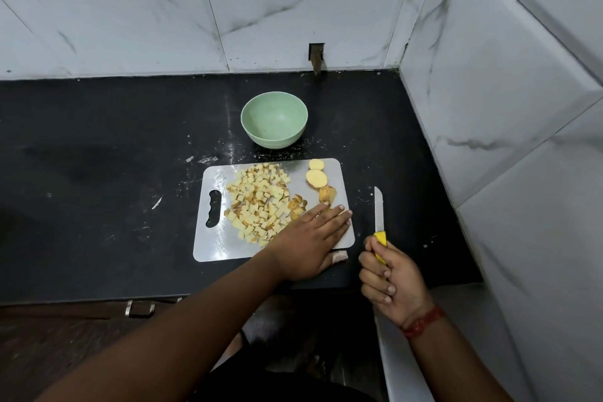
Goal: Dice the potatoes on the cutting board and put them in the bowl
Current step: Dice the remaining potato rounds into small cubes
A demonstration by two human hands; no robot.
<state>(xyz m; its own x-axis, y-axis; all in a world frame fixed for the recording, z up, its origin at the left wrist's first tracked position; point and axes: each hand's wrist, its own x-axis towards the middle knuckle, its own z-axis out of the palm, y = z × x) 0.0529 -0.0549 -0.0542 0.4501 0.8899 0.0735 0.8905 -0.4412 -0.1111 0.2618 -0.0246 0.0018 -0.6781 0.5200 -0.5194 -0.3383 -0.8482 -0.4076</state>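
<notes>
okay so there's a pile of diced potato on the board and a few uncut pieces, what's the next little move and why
Probably draw one of the uncut potato slices under the left hand, which lies flat on the cutting board, and bring in the knife that the right hand grips off the board. The bowl is empty, but cutting isn't finished.

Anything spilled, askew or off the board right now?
One pale potato piece lies on the black counter, just off the cutting board at its near right corner, beside the left hand. White specks dot the counter between the board and the empty green bowl. Nothing else stands out.
</notes>
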